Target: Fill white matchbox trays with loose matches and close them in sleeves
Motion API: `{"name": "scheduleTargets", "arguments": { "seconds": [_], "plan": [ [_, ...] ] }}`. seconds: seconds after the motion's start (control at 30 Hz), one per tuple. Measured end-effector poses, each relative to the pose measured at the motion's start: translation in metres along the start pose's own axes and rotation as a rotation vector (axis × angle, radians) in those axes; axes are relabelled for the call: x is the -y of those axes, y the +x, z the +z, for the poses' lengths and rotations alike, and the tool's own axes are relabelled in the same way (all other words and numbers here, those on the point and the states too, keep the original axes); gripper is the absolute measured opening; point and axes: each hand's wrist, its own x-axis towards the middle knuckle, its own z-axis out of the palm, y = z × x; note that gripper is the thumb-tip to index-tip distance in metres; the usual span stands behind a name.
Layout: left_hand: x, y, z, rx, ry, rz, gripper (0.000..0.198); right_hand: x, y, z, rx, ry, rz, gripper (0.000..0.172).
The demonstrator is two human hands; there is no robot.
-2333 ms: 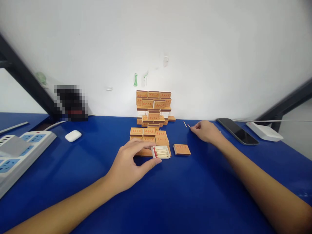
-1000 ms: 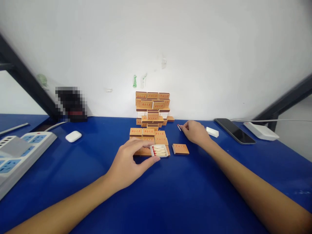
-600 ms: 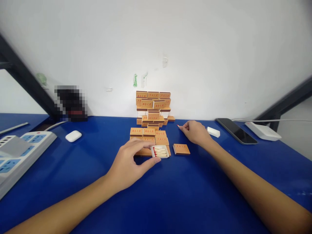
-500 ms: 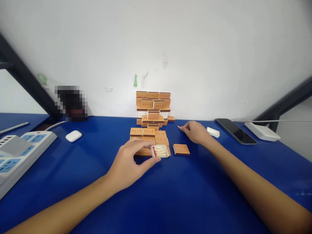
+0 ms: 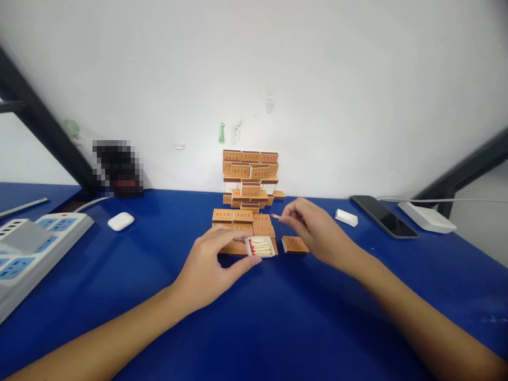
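Observation:
My left hand (image 5: pixel 216 267) grips a small white matchbox tray (image 5: pixel 272 251) between thumb and fingers. Red-tipped matches (image 5: pixel 261 246) lie side by side in it. My right hand (image 5: pixel 311 225) pinches a single match (image 5: pixel 275 216), its red head pointing left, above and to the right of the tray. On the blue table, an orange matchbox sleeve or box (image 5: pixel 295 245) lies just below my right hand. Rows of orange matchboxes (image 5: pixel 243 216) lie behind the tray, partly covered by my left hand. Beyond them a stepped stack of matchboxes (image 5: pixel 251 172) stands against the wall.
A white power strip (image 5: pixel 43 248) and a white earbud case (image 5: pixel 121 221) sit on the left. To the right are a small white block (image 5: pixel 346 217), a black phone (image 5: pixel 383 216) and a white device (image 5: pixel 427 217) with a cable. A pixelated dark object (image 5: pixel 121 169) stands at back left.
My right hand has moved left and toward me with the match, from near the table behind to above the loose matchbox. My left hand and the tray have stayed put.

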Motion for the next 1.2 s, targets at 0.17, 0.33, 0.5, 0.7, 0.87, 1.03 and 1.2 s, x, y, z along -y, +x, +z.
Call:
{"name": "scheduleTargets", "arguments": {
  "seconds": [0.17,0.33,0.5,0.7,0.87,1.03,1.2],
  "plan": [
    [0.001,0.0,0.0,-0.009,-0.008,0.007,0.036,0.035,-0.015,0.008,0.087,-0.078,-0.269,0.011],
    [0.001,0.0,0.0,0.003,-0.014,0.014,0.036,0.04,-0.018,0.015,0.07,-0.134,-0.335,0.008],
    [0.002,0.0,0.0,0.0,-0.018,0.002,0.035,0.037,-0.021,0.015,0.048,-0.123,-0.352,0.01],
    [0.003,0.0,0.001,-0.001,-0.034,-0.028,0.035,0.04,-0.023,0.01,0.023,-0.078,-0.354,0.013],
    [0.001,0.0,0.001,0.017,-0.046,-0.026,0.036,0.043,-0.024,0.008,0.038,0.002,-0.344,0.008],
    [-0.001,0.0,0.001,0.031,-0.026,0.018,0.036,0.043,-0.025,0.009,0.037,-0.019,-0.334,0.01],
    [-0.001,0.0,0.001,0.022,-0.022,0.007,0.035,0.043,-0.026,0.009,0.044,-0.004,-0.335,0.009]
  ]
}}
